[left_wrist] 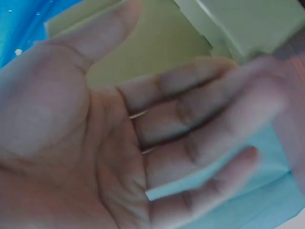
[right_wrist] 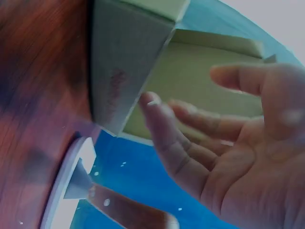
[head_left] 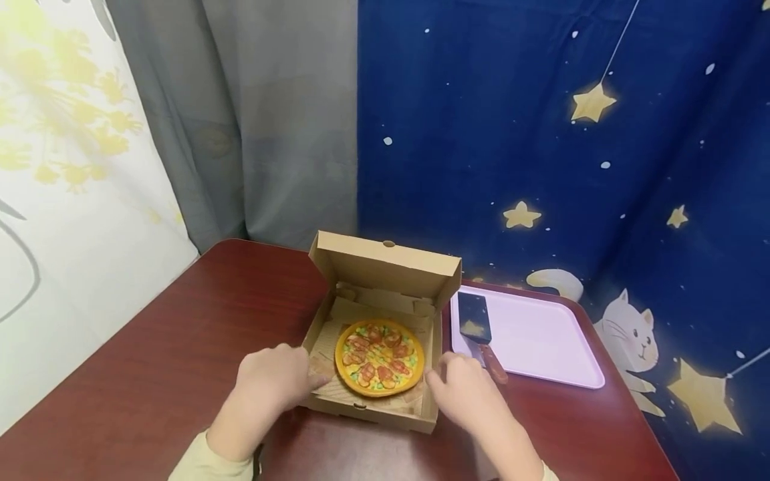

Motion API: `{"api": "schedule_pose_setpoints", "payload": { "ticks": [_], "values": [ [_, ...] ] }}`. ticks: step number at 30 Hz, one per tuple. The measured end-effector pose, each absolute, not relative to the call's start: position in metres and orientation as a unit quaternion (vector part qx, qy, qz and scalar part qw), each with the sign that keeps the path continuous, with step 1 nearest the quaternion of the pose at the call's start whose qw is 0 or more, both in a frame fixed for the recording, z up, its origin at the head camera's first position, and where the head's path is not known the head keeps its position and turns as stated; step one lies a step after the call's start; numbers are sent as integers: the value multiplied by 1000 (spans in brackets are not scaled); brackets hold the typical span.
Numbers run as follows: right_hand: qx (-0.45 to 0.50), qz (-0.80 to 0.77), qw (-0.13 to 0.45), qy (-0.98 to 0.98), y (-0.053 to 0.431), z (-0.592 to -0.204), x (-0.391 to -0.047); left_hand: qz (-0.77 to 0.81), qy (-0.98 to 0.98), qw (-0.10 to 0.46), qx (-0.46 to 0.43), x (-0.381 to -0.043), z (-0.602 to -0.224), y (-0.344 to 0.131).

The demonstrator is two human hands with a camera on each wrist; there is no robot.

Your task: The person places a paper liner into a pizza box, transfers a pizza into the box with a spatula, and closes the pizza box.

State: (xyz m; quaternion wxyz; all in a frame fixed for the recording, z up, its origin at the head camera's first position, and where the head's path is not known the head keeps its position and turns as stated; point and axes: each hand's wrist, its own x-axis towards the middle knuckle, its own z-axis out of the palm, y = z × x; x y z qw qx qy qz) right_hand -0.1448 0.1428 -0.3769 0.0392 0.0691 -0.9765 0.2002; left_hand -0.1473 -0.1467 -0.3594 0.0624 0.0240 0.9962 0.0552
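Observation:
An open cardboard pizza box [head_left: 368, 240] stands on the table with its lid raised at the back. Inside it lies a round pizza [head_left: 379, 357] with a yellow rim and red and green toppings. My left hand [head_left: 273, 377] is at the box's left front side, thumb over the edge; in the left wrist view its fingers [left_wrist: 174, 126] are spread and hold nothing. Beside the right wall is my right hand [head_left: 466, 387]. Its fingers [right_wrist: 178, 155] are loosely bent in the right wrist view, with an empty palm.
To the right of the box a pale purple tray [head_left: 541, 334] lies on the dark red table [head_left: 198, 341]. A pizza server [head_left: 475, 317] with a brown handle rests across the tray's left edge. Curtains [head_left: 289, 120] hang close behind the table.

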Motion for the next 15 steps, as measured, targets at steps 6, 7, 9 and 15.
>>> {"api": "schedule_pose_setpoints", "payload": {
  "ticks": [6, 7, 9, 15],
  "values": [
    [9, 261, 45, -964, 143, -389, -174, 151, 983, 91, 55, -205, -373, -174],
    [-1, 279, 47, -959, 143, -392, -179, 188, 975, 95, 63, -217, -378, -179],
    [-20, 317, 50, -947, 141, -397, -190, 260, 958, 93, 75, -240, -389, -186],
    [-29, 386, 48, -921, 135, -407, -224, 388, 917, 44, 81, -290, -413, -191]
  ]
}}
